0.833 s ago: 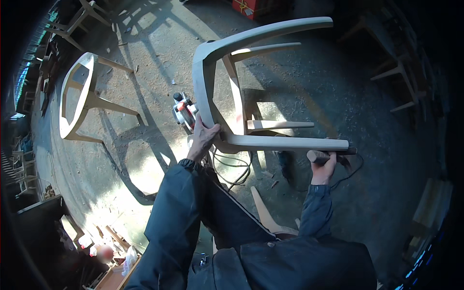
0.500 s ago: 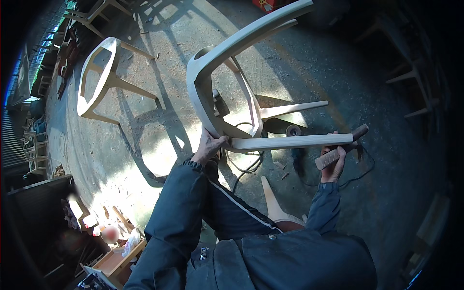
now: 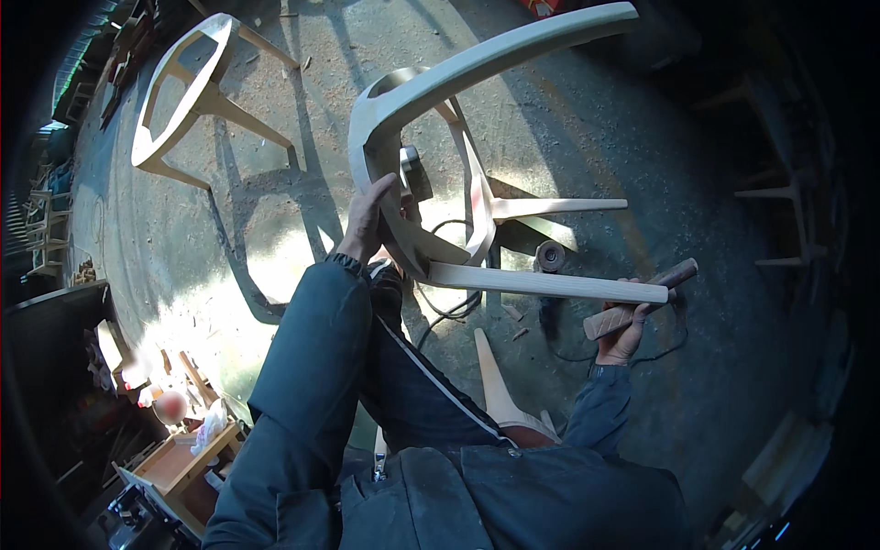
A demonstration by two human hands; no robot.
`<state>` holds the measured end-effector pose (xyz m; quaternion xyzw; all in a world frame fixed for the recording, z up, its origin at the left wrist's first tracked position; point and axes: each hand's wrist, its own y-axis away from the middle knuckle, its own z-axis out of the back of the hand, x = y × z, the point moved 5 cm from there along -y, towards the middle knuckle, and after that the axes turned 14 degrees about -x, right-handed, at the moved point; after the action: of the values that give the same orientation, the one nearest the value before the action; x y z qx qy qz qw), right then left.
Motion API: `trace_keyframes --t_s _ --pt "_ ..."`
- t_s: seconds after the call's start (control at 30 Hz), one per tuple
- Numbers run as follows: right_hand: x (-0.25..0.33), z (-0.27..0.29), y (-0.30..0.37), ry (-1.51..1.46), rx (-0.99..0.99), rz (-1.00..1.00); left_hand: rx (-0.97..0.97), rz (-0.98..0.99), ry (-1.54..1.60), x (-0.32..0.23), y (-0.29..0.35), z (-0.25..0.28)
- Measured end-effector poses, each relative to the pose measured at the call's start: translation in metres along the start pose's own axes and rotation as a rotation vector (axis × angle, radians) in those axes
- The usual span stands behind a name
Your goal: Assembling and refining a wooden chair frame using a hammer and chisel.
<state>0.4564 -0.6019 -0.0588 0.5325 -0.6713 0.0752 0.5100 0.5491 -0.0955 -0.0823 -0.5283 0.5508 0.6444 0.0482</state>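
A pale wooden chair frame (image 3: pixel 378 137) lies tilted in front of me, one straight leg (image 3: pixel 550 282) pointing right. My left hand (image 3: pixel 369 215) is wrapped round the frame's curved side rail, its fingers partly hidden behind the wood. At the leg's far end, my right hand (image 3: pixel 623 337) grips a brown bar-shaped block (image 3: pixel 610 323), possibly a sanding block. The block crosses under the leg near its tip; whether the two touch, I cannot tell.
Another pale chair frame (image 3: pixel 206 99) stands at the far left. A round-ended tool (image 3: pixel 550 257) and a dark cord (image 3: pixel 449 312) lie on the dusty floor. At lower left is an open wooden drawer (image 3: pixel 174 463). A pale wooden leg (image 3: pixel 495 376) juts up beside my thigh.
My left hand has slid from the corner by the leg up along the side rail. The right hand and block are slightly lower, and the leg slants down more. My view has shifted.
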Motion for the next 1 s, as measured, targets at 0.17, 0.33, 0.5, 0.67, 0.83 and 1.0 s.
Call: trace_keyframes --t_s 0.17,0.33,0.5,0.67,0.83,1.0 --pt "0.006 -0.006 0.003 0.090 -0.051 -0.046 0.045 0.049 0.110 0.013 0.010 0.001" --pt "0.031 -0.056 -0.015 0.081 -0.064 0.089 -0.108 -0.031 0.118 0.007 0.025 0.001" --pt "0.066 -0.156 0.004 0.092 0.169 0.068 -0.203 0.083 0.258 -0.004 0.048 0.039" --pt "0.081 -0.250 0.035 -0.027 0.445 0.029 -0.214 0.048 0.544 -0.023 0.079 0.082" --pt "0.079 -0.340 0.070 0.039 0.698 0.021 -0.306 -0.087 0.799 -0.023 0.125 0.136" --pt "0.027 -0.473 0.111 0.172 0.911 0.001 -0.466 -0.237 1.127 -0.031 0.161 0.210"
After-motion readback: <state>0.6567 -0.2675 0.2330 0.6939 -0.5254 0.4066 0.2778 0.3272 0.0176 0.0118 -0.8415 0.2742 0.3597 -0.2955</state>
